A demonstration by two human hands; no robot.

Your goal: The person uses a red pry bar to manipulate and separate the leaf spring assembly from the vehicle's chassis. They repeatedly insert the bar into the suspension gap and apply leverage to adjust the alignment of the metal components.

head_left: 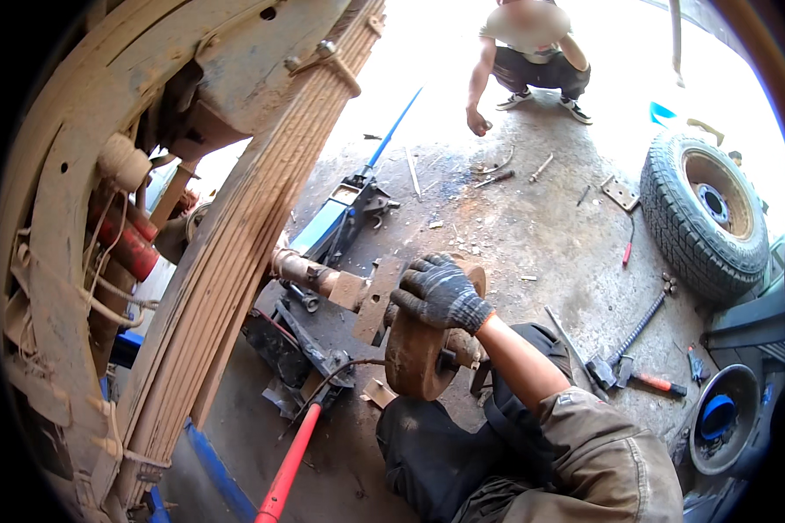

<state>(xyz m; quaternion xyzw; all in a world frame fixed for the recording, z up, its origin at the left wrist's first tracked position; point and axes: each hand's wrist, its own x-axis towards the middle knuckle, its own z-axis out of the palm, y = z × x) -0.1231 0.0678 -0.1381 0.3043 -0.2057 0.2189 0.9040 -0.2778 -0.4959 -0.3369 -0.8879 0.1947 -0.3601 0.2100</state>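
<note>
My right hand [440,292], in a grey-and-black knit glove, is closed over the top of a rusty curved brake shoe [414,353]. Its fingers bend across the upper edge; the fingertips are partly hidden. The shoe stands at the end of a rusty axle [310,272], just beyond my knees. A short spindle end [468,349] shows beside it on the right. Left of the shoe, a thin dark cable [344,370] runs past the tip of a long red bar [292,462]. My left hand is out of the picture.
A thick leaf spring [235,235] and vehicle frame fill the left. Behind the axle sits a blue floor jack [323,222]. A person [532,65] squats at the far side. Rightward are a large tyre [706,213], a hammer [604,372] and a round pan [740,449].
</note>
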